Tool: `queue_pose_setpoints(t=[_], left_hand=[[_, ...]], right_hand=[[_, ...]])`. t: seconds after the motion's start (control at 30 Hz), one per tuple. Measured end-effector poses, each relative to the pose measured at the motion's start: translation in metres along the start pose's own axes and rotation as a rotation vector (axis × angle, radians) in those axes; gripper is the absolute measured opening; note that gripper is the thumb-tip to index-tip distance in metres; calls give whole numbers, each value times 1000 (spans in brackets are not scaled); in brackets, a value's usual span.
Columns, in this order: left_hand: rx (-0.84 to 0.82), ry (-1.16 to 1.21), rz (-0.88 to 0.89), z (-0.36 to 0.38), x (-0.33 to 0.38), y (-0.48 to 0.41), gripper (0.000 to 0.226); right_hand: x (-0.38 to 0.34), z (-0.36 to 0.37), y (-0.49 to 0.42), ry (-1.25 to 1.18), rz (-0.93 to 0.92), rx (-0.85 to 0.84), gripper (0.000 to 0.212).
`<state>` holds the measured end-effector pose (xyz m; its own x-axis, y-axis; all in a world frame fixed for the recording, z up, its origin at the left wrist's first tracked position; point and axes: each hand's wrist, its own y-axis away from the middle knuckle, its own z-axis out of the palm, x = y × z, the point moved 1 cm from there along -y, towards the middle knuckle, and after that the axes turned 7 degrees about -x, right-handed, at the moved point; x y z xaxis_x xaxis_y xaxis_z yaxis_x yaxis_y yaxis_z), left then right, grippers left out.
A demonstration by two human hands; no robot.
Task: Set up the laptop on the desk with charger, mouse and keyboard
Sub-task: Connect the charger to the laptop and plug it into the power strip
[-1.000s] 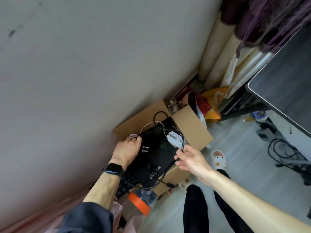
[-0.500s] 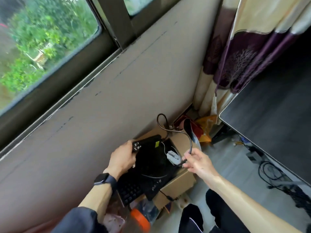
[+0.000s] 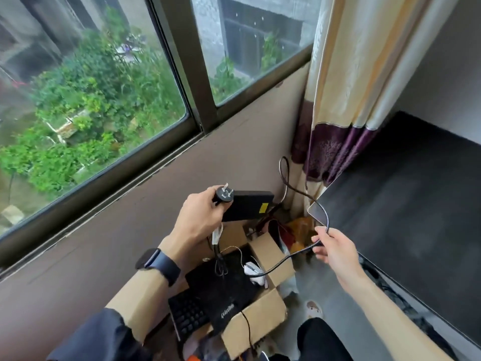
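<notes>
Left grip (image 3: 199, 222) clamps one charger brick (image 3: 247, 209), plug; right grip (image 3: 335, 246) pinches one cable (image 3: 299, 188).

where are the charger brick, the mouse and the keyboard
charger brick (image 3: 251, 208), head view, flat top face.
mouse (image 3: 252, 269), head view, white top shell.
keyboard (image 3: 188, 313), head view, middle of the exposed keys.

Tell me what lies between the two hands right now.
In the head view, the black charger brick held by the left hand and a loop of black cable running to the right hand; below them, the open cardboard box.
</notes>
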<state>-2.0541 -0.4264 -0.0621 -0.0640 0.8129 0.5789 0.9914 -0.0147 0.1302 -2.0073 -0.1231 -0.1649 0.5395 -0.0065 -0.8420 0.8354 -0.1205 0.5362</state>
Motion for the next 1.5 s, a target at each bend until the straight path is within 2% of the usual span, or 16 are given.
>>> queue_pose_setpoints(t=[0.2,0.33,0.4,0.43,0.5,0.57,0.67,0.77,0.87,0.97,1.1,1.17,1.27,1.4,1.5], left_hand=[[-117,-67,276,-3,92,-16,21],[-206,-107,413,2,160,-26,17],[-249,-148,483,9,199,-26,13],[-269,-181,533,15,223,-23,12],[-306,-233,609,22,262,-16,24],[-350,-295,706,40,312,-2,23],[-379,-384,811,69,382,24,20],[-382,-435,899,99,448,48,26],[-362,-465,944,121,515,73,26],[-317,-366,971,137,585,95,24],[-216,-205,985,157,669,112,24],[-204,-100,989,172,702,113,34],[-298,118,977,195,734,118,37],[-573,603,707,227,745,104,27],[-529,664,614,250,745,79,29]], right_hand=[[-19,-49,20,55,-102,116,15],[-36,-94,48,282,-205,283,56],[-48,-118,64,400,-345,323,63],[-55,-132,75,469,-393,319,64],[-66,-151,85,579,-423,232,64],[-68,-185,101,498,-353,153,66],[-64,-238,122,412,-352,175,60],[-59,-296,149,396,-375,213,35],[-60,-355,180,289,-442,252,26],[-71,-418,209,101,-515,368,22],[-95,-487,240,76,-579,556,19],[-104,-515,251,64,-602,623,20],[-98,-555,262,-39,-588,673,21],[-51,-600,258,-329,-546,654,21],[-23,-632,253,-563,-494,692,25]])
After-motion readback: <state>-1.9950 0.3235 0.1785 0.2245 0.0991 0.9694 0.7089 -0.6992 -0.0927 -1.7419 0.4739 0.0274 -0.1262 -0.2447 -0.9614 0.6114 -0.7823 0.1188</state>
